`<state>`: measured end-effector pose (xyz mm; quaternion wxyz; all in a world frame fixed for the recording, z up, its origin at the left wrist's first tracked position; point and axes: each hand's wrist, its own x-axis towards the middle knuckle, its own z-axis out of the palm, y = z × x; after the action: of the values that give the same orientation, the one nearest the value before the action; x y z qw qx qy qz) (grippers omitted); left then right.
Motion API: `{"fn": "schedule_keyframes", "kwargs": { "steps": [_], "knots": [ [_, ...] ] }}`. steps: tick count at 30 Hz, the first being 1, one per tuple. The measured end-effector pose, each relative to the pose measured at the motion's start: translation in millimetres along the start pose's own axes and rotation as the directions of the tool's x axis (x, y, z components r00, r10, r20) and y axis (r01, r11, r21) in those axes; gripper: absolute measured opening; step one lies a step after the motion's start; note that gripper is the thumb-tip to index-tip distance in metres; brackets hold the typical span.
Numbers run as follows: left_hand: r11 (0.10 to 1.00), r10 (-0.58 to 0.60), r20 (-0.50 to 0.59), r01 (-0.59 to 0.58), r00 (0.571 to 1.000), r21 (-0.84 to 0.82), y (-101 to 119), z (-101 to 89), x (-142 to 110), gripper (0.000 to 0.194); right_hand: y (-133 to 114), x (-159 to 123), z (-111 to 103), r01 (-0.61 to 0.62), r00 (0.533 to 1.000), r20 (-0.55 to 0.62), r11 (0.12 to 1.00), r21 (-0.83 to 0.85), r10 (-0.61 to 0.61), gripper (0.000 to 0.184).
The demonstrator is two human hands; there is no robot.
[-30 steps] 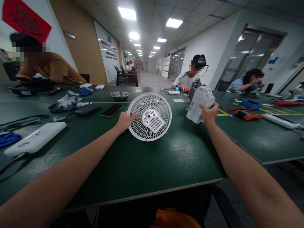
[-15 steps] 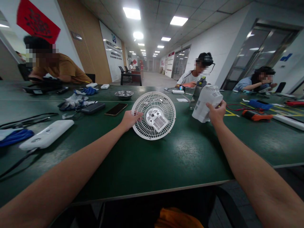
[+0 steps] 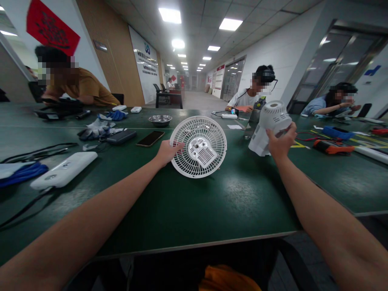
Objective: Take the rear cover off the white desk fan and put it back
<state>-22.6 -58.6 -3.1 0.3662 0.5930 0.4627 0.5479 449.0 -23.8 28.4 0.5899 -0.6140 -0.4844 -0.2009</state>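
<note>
Pinching a white fan grille at frame centre in the closed left grip; at right, clasping a white housing in the wrapped right grip, newly tilted, baring its vented end, seemingly for reorienting.

The left hand and right hand are bare, as are the tapering forearms. Creased orange cloth shows near the lap.

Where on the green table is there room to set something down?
Bare: the near stretch between the fan grille and the table's front edge, and a smaller patch between the grille and the white housing. Crowded: the left side, with phone, white device and blue bundle.
</note>
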Motion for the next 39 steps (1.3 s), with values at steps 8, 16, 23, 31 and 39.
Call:
{"fn": "schedule_keyframes", "kwargs": {
  "steps": [8, 16, 23, 31, 39],
  "knots": [
    [1.0, 0.001, 0.009, -0.001, 1.0, -0.007, -0.4, -0.2, 0.8, 0.026, -65.8, -26.2, 3.2, 0.125, 0.977, 0.161, 0.986, 0.111, -0.142, 0.069],
    [0.999, -0.044, 0.014, 0.043, 0.999, 0.025, 4.1, -1.1, 0.6, 0.019, -91.6, -79.7, 34.5, 0.107, 0.774, 0.628, 0.994, -0.005, -0.08, 0.069],
    [0.999, -0.038, 0.022, 0.038, 0.999, 0.003, 1.3, 0.0, 0.8, 0.02, -85.5, -80.1, 38.5, 0.231, 0.666, 0.746, 0.943, -0.238, 0.026, 0.08],
    [0.998, -0.067, 0.013, 0.067, 0.998, 0.014, 5.3, 0.0, -1.4, 0.023, -90.4, -85.5, 31.8, 0.34, 0.509, 0.857, 0.897, -0.283, 0.077, 0.09],
    [0.997, -0.082, 0.017, 0.082, 0.996, 0.011, 5.0, 0.1, -0.4, 0.021, -122.9, -80.6, 14.9, 0.242, 0.732, 0.633, 0.965, 0.102, -0.251, 0.047]
  ]
}}
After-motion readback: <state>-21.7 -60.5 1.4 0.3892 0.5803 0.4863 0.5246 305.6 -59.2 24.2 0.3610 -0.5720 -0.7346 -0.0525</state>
